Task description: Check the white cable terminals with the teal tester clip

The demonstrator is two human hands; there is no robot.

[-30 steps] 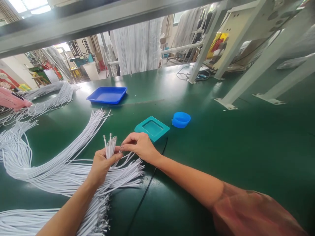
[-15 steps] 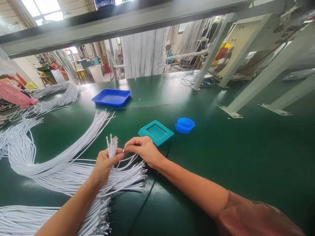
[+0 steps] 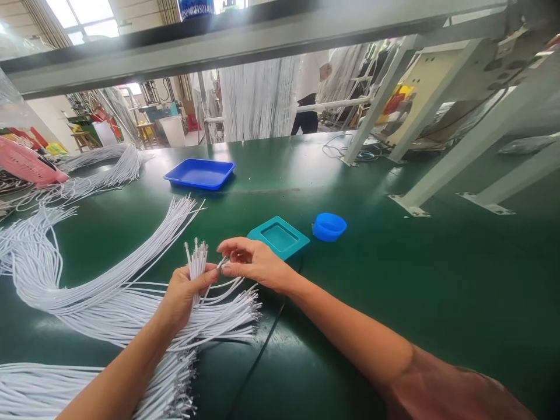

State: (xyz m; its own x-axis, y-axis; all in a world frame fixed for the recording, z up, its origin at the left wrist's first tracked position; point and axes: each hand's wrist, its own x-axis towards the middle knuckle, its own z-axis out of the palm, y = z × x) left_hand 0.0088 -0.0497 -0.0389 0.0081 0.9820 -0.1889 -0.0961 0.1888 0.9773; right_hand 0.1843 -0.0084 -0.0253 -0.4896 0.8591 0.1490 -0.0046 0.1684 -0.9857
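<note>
My left hand (image 3: 184, 291) is closed around a small bundle of thin white wires (image 3: 196, 261) whose metal tips stand upright above my fist. My right hand (image 3: 254, 262) is just to the right of it, thumb and forefinger pinched on the tip of a single white wire (image 3: 222, 263). Below both hands a big fan of white wires (image 3: 131, 303) lies flat on the green table (image 3: 394, 280), its stripped ends pointing right.
A teal square tray (image 3: 280, 236) and a small blue round cup (image 3: 329, 226) sit just beyond my right hand. A blue flat tray (image 3: 200, 173) lies farther back. More wire bundles (image 3: 100, 169) lie at left, a pink basket (image 3: 26, 166) beside them. White frame legs (image 3: 437, 175) stand at right. A person (image 3: 308, 93) stands in the background.
My right hand has loosened slightly, its outer fingers spreading while it keeps pinching one wire tip. The view shifted a little. A person has come into view in the background.
</note>
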